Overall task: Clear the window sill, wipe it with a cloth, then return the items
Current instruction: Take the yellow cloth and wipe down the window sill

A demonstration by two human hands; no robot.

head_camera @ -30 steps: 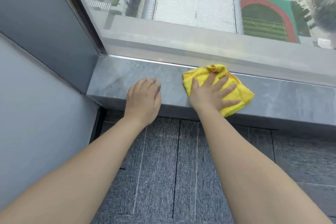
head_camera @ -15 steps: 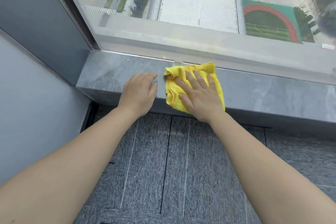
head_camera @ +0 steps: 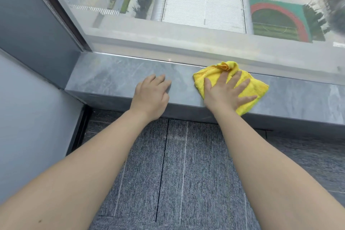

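Observation:
A grey stone window sill (head_camera: 112, 78) runs under the large window. A yellow cloth (head_camera: 258, 87) lies spread on the sill, its far corner bunched against the glass. My right hand (head_camera: 226, 93) presses flat on the cloth with the fingers spread. My left hand (head_camera: 152, 97) rests palm down on the bare sill, a little to the left of the cloth, fingers together and holding nothing. No other items show on the sill.
The window glass (head_camera: 186, 5) rises straight from the sill's far edge. A dark frame and grey wall (head_camera: 33, 99) close off the left end. Grey carpet tiles (head_camera: 177, 173) cover the floor below the sill.
My right hand has slid the cloth to the right along the sill, away from my left hand, after a leftward stroke half a second ago. My left hand has stayed put.

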